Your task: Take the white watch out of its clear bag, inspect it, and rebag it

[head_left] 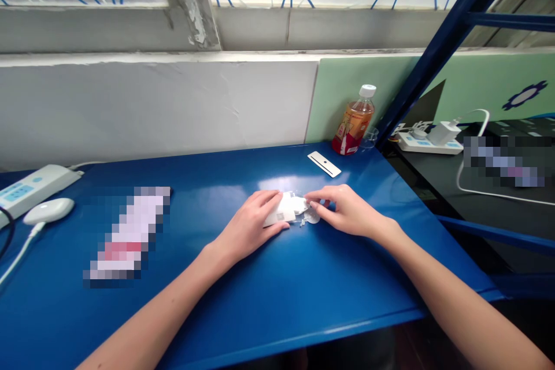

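Note:
On the blue desk, my left hand [245, 222] grips a small white box [280, 212] with a little square printed code, thumb along the near edge and fingers over the far one. A white piece [299, 204] juts from the box's right end. At that piece's right edge, my right hand [349, 208] has its thumb and forefinger brought together in a pinch. What lies between those fingertips is too small to make out. Crumpled clear plastic [311, 215] and small whitish bits lie just below them on the desk.
A flat white slotted plate [324, 164] lies behind my right hand, near a drink bottle [354, 121]. Leftward are a blurred-out phone [130, 234], a white mouse-shaped device [49, 211] with a cable, and a power strip [37, 188]. A blue metal post [433, 52] rises at right.

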{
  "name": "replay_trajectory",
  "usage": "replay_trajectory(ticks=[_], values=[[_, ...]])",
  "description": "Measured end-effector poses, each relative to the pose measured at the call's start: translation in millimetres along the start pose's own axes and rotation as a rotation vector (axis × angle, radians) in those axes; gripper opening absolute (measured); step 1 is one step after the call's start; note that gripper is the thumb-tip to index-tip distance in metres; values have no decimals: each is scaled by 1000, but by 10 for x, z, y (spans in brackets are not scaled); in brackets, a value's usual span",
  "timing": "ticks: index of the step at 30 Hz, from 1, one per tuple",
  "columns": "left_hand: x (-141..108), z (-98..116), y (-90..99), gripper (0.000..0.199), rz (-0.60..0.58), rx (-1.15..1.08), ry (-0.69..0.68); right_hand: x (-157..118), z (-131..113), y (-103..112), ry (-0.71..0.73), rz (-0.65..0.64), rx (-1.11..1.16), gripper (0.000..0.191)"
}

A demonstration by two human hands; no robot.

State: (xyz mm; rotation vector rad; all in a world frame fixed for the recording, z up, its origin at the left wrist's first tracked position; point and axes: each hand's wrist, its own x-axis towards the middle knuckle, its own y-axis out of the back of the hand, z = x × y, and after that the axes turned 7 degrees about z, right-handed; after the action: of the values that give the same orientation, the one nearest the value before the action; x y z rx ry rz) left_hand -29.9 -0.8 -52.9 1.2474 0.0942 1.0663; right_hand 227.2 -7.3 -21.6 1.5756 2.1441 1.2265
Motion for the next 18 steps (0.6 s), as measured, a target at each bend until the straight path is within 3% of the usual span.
replay_trajectory(ticks=[10,14,18], values=[[-8,-2,-33,46,12,-20,-5,-47,-61,-136,-95,-101,93,63],[-5,-4,-34,45,-2,-3,-15,-58,-57,-154,-96,-132,136,67],[-10,23,-28,51,-98,109,-15,-57,-41,-159,-79,-142,138,67]])
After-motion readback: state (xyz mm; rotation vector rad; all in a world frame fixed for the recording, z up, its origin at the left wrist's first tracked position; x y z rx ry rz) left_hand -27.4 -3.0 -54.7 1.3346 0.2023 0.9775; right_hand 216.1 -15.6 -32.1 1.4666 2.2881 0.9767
